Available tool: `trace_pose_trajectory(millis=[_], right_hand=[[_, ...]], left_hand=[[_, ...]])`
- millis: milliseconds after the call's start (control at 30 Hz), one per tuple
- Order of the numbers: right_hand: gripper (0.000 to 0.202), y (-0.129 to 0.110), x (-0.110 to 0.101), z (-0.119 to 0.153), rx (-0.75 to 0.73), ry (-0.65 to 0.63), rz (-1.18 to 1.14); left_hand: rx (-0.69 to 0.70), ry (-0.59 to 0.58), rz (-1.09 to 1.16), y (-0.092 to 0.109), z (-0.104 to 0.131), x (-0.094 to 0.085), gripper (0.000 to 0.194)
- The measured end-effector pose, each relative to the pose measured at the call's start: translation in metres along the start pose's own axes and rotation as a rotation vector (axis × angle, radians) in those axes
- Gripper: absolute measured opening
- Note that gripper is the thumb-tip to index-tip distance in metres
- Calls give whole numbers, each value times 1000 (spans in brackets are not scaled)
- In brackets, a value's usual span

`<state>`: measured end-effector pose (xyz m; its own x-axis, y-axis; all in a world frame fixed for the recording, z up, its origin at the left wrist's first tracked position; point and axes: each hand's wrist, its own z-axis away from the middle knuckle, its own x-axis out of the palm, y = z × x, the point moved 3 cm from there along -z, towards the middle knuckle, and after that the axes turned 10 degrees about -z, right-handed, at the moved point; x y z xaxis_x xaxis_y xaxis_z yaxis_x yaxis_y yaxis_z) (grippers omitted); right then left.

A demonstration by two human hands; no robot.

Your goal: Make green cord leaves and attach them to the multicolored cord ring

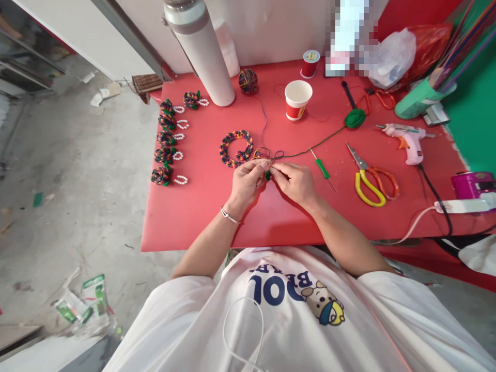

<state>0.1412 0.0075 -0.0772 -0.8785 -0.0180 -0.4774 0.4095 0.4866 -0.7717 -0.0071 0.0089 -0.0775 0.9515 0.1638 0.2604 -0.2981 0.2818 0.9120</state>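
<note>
My left hand (248,181) and my right hand (295,182) meet over the front of the red table, fingertips pinched together on yarn. A small dark green crocheted piece (267,175) hangs just below the fingertips. Green yarn (329,138) runs from them to a green yarn ball (354,119) on the right. Loose multicoloured strands loop above my fingers. A curled multicoloured crocheted strip (236,135) lies against the left hand; whether it joins the green piece is hidden. A green-handled crochet hook (321,168) lies right of my right hand.
Several crocheted pieces with white bead loops (161,175) line the left side. Behind stand a white flask (205,57), multicoloured yarn ball (248,81), paper cup (297,101) and red thread spool (309,64). Yellow-handled scissors (368,188) and a pink glue gun (408,139) lie right.
</note>
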Motion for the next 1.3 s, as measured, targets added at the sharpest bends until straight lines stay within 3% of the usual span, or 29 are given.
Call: trace_pose_trajectory(millis=[633, 900, 1300], right_hand=[[26, 3, 2, 0, 6, -1, 36], [25, 4, 5, 2, 6, -7, 51], [27, 4, 5, 2, 5, -13, 62]], left_hand=[[39, -74, -5, -5, -2, -2, 35], [20, 5, -29, -5, -3, -3, 21], [11, -43, -35, -6, -1, -1, 20]])
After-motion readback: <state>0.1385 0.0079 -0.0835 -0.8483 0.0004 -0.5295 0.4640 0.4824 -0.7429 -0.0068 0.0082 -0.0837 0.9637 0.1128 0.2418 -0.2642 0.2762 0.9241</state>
